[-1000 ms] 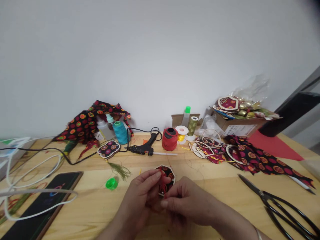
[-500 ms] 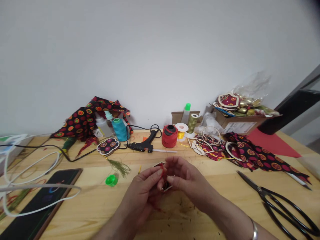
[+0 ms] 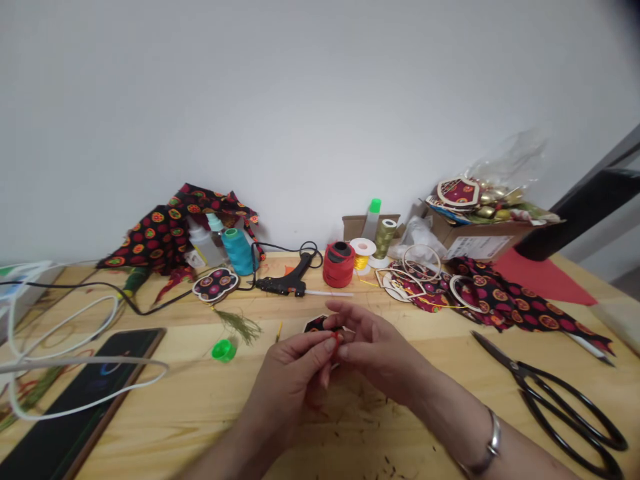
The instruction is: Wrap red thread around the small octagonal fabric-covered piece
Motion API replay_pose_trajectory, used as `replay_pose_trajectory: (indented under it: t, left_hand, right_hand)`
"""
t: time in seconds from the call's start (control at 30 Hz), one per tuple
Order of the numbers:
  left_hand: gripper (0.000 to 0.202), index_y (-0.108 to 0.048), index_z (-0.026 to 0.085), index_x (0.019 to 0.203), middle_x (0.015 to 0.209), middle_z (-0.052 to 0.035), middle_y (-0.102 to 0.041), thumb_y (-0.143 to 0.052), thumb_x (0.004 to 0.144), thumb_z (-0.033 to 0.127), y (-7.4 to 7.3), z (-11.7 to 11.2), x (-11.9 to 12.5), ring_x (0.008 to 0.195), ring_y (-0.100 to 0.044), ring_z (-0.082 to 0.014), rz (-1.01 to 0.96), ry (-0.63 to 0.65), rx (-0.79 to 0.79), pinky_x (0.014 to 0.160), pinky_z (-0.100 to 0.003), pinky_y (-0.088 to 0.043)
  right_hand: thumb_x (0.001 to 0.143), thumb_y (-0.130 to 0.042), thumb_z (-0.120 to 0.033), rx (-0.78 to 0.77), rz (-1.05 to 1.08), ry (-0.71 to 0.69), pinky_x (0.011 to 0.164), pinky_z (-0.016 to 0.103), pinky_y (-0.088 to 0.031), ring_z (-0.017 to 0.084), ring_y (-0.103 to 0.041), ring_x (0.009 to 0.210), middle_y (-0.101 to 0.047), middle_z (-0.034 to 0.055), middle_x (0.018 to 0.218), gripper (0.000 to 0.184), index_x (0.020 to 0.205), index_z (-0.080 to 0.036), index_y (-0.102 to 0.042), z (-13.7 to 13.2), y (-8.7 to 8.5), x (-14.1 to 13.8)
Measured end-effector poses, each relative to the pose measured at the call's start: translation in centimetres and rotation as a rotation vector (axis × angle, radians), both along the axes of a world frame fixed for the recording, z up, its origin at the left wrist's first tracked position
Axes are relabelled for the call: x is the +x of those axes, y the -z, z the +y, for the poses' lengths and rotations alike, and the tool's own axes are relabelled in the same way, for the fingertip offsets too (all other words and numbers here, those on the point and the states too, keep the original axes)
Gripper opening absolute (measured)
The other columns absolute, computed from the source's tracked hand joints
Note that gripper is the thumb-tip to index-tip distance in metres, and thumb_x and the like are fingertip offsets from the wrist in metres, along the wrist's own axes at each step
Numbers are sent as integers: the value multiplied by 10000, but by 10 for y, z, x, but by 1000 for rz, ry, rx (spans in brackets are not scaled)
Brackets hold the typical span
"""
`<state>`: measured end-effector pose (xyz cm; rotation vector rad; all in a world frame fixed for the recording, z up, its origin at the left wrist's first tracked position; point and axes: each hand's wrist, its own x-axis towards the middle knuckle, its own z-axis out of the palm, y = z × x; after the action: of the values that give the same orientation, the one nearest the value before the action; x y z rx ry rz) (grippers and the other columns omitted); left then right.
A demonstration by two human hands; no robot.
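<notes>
My left hand (image 3: 295, 370) is closed, thumb and fingers pinching red thread (image 3: 336, 341) low over the middle of the table. Opposite it, my right hand (image 3: 380, 347) has thumb and fingertips closed on the same red thread, with the two hands' fingertips touching or nearly so. Behind and beneath the fingers lies a dark patterned fabric piece (image 3: 316, 325) with a pale edge, mostly hidden by the hands. Red strands trail below the left fingers, blurred. Beyond the hands stands a spool of red thread (image 3: 338, 267).
A black glue gun (image 3: 287, 281) lies behind the hands, near a flower-shaped ornament (image 3: 216, 285) with a green tassel and a green cap (image 3: 223, 350). Black scissors (image 3: 545, 393) lie at right. A phone (image 3: 85, 400) and white cable are at left. A full cardboard box (image 3: 475, 240) stands back right.
Both hands have shifted slightly, the fingertips drawing closer together around the red thread. More of the dark fabric piece shows behind them. The whole view has tilted a little.
</notes>
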<state>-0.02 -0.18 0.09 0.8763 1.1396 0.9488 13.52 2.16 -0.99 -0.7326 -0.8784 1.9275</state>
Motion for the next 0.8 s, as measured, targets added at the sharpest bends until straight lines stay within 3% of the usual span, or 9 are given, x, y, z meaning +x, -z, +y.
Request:
replay_pose_trajectory:
  t: [0.23,0.43,0.5,0.6,0.7,0.8]
  left_hand:
    - [180,-670,141,674,433,45,-468,-587,722,294,2,2,-3,439,-368,-50,-23,11,33,453,-168,-291]
    - [201,-680,158,778,466,45,-475,-592,713,327,3,1,-3,441,-378,-61,-9,-6,-5,432,-178,-281]
    - [220,-677,167,812,439,56,-432,-593,706,341,4,1,-3,443,-394,-77,-23,-21,-35,436,-190,-288]
    - [190,-676,150,713,442,43,-445,-595,704,321,4,0,-3,509,-446,-108,-58,-24,8,516,-215,-340]
    - [176,-658,141,625,433,39,-459,-596,705,284,3,1,-4,526,-445,-108,-38,-32,58,569,-218,-340]
    - [155,-662,140,651,414,49,-446,-593,710,266,1,2,-3,503,-417,-94,-15,-21,55,556,-206,-314]
  right_hand:
    - [554,-632,-18,-52,99,-70,528,205,-405,107,-566,661,-541,29,907,534,1038,-189,-484,1,-4,5]
    - [632,-637,-82,17,11,-141,489,185,-388,63,-557,541,-572,18,891,522,1104,-214,-455,1,-2,9]
    - [632,-652,-98,65,-77,-122,538,199,-422,81,-577,612,-582,23,907,488,1082,-198,-490,0,-3,9]
    - [639,-648,-126,167,-243,-79,667,275,-470,126,-593,704,-617,20,833,387,1014,-166,-560,-2,-8,7]
    - [677,-597,-124,326,-420,15,649,295,-494,131,-597,652,-639,1,729,263,933,-183,-615,-4,-14,7]
    - [702,-551,-95,481,-543,60,621,270,-503,126,-600,626,-640,-6,679,183,811,-200,-654,-5,-17,8]
